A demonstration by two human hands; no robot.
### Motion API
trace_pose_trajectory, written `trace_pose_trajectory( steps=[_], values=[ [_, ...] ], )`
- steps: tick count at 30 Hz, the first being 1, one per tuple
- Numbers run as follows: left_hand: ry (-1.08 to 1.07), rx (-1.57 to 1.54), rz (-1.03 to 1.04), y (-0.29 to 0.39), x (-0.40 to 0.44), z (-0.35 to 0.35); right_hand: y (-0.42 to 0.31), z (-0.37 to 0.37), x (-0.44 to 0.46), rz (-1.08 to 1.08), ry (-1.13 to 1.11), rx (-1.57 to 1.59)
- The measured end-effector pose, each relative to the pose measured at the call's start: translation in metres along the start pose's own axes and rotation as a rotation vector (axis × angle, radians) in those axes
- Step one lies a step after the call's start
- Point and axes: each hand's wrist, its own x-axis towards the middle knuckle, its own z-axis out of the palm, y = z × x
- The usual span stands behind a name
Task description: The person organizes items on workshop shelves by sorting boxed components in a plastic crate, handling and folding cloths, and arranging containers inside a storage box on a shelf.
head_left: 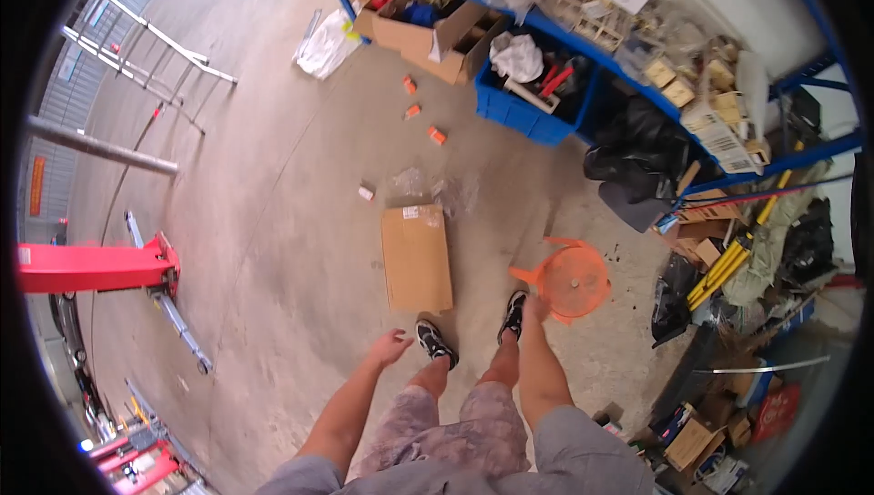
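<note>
My left hand (391,348) hangs beside my left shoe, its fingers loosely apart with nothing in them. Just ahead of my feet a closed brown cardboard box (417,260) lies flat on the floor, with a white label near its far end. My right hand (537,308) is low by my right shoe and overlaps the near left edge of an orange plastic stool (575,282). Its fingers are blurred and partly hidden, so I cannot tell whether they grip the stool or only pass in front of it.
Clear plastic wrap (451,195) and small orange boxes (437,136) lie on the concrete floor beyond the cardboard box. A blue bin (523,113) stands under a loaded blue shelf (637,72). Red lift arm (100,267) is left; clutter (719,267) lies right.
</note>
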Motion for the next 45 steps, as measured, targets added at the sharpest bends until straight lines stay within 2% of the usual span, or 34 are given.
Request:
trace_pose_trajectory(
  steps=[2, 4, 7, 9, 11, 13, 16, 19, 20, 22, 23, 24, 27, 29, 30, 32, 38, 40, 41, 43, 45],
  values=[
    [-0.006, -0.031, 0.140, 0.032, -0.024, -0.012, -0.120, -0.082, -0.067, -0.099, -0.593, -0.280],
    [0.012, -0.079, 0.275, 0.061, -0.058, -0.033, -0.143, -0.075, -0.119, -0.286, -0.597, -0.301],
    [0.034, -0.126, 0.384, 0.078, -0.102, -0.068, -0.225, -0.123, -0.191, -0.358, -0.612, -0.294],
    [0.083, -0.218, 0.406, 0.051, -0.083, -0.075, -0.265, -0.157, -0.215, -0.349, -0.805, -0.209],
    [0.119, -0.310, 0.415, 0.025, -0.078, -0.087, -0.269, -0.135, -0.212, -0.330, -0.832, -0.142],
    [0.121, -0.544, 0.322, 0.016, -0.077, -0.107, -0.278, -0.126, -0.197, -0.308, -0.863, -0.077],
    [0.132, -0.588, 0.332, 0.031, -0.081, -0.139, -0.313, -0.137, -0.164, -0.410, -0.779, 0.095],
    [0.140, -0.638, 0.335, 0.069, -0.076, -0.170, -0.348, -0.127, -0.127, -0.131, -0.828, 0.303],
    [0.147, -0.646, 0.340, 0.085, -0.071, -0.179, -0.354, -0.110, -0.112, -0.143, -0.830, 0.302],
    [0.106, -0.716, 0.336, 0.120, -0.057, -0.202, -0.365, -0.068, -0.077, -0.233, -0.853, 0.245],
    [0.115, -0.726, 0.342, 0.139, -0.055, -0.212, -0.371, -0.048, -0.069, -0.255, -0.794, 0.295],
    [0.116, -0.723, 0.322, 0.158, -0.053, -0.226, -0.402, -0.070, -0.071, -0.293, -0.821, 0.312],
    [0.132, -0.737, 0.338, 0.208, -0.031, -0.264, -0.455, -0.075, -0.052, -0.286, -0.889, 0.225],
    [0.154, -0.729, 0.403, 0.239, -0.013, -0.291, -0.487, -0.074, -0.033, -0.550, -0.840, 0.111],
    [0.184, -0.750, 0.428, 0.254, -0.006, -0.306, -0.509, -0.078, -0.027, -0.551, -0.842, 0.101],
    [0.213, -0.812, 0.480, 0.282, -0.002, -0.331, -0.553, -0.093, -0.010, -0.693, -0.778, -0.002],
    [0.223, -0.937, 0.476, 0.349, 0.000, -0.419, -0.662, -0.079, -0.005, -0.486, -0.851, 0.309],
    [0.259, -0.955, 0.484, 0.353, 0.017, -0.449, -0.697, -0.049, -0.018, -0.448, -1.004, 0.312],
    [0.249, -0.948, 0.543, 0.358, 0.029, -0.463, -0.712, -0.032, -0.026, -0.452, -1.012, 0.317],
    [0.220, -0.918, 0.615, 0.366, 0.053, -0.497, -0.753, -0.031, -0.067, -0.349, -1.201, 0.409],
    [0.215, -0.871, 0.671, 0.372, 0.079, -0.533, -0.802, -0.033, -0.108, -0.299, -1.214, 0.467]
  ],
)
